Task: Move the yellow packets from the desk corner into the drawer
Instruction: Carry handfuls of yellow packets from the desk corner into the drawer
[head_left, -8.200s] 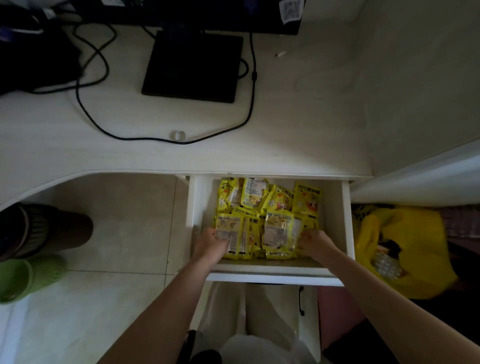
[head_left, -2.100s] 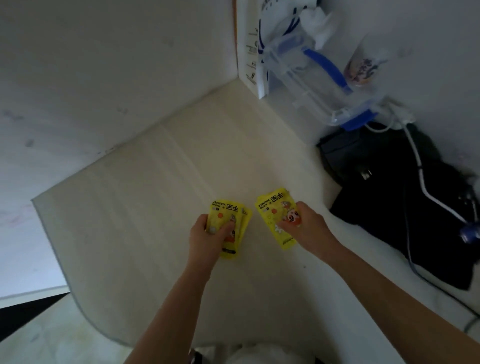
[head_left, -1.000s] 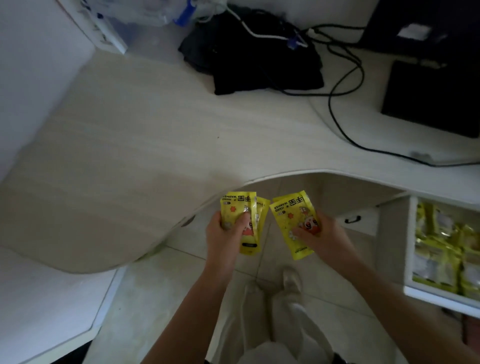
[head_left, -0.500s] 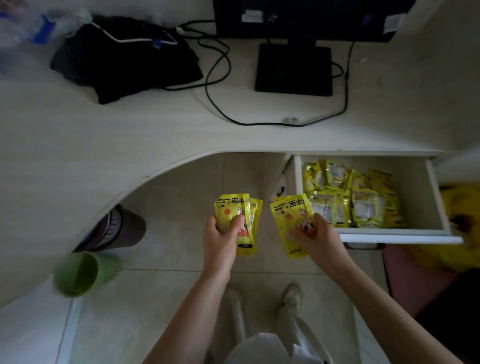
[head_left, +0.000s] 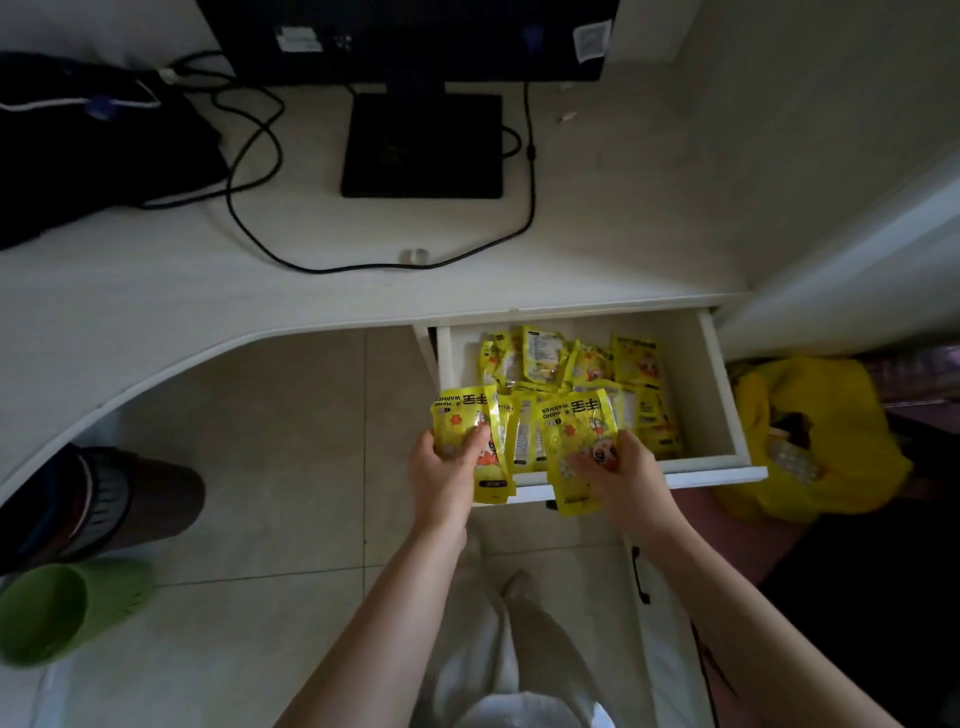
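The white drawer (head_left: 719, 395) stands pulled out under the desk's front edge, with several yellow packets (head_left: 631, 364) piled inside. My left hand (head_left: 441, 470) grips a small fan of yellow packets (head_left: 465, 415) over the drawer's front left corner. My right hand (head_left: 626, 475) grips another yellow packet (head_left: 574, 421), printed HAND WARMER, just above the drawer's front rail. Both hands hover at the near edge of the drawer, side by side.
On the desk (head_left: 156, 291) stand a monitor base (head_left: 423, 145), black cables (head_left: 270, 249) and a black bag (head_left: 93, 150). A brown bin (head_left: 124, 499) and a green cup (head_left: 49, 613) sit on the tiled floor at left. A yellow bag (head_left: 810, 441) lies right of the drawer.
Both hands picked up packets from the desk corner and carried them right, from over the floor to the front edge of the open drawer.
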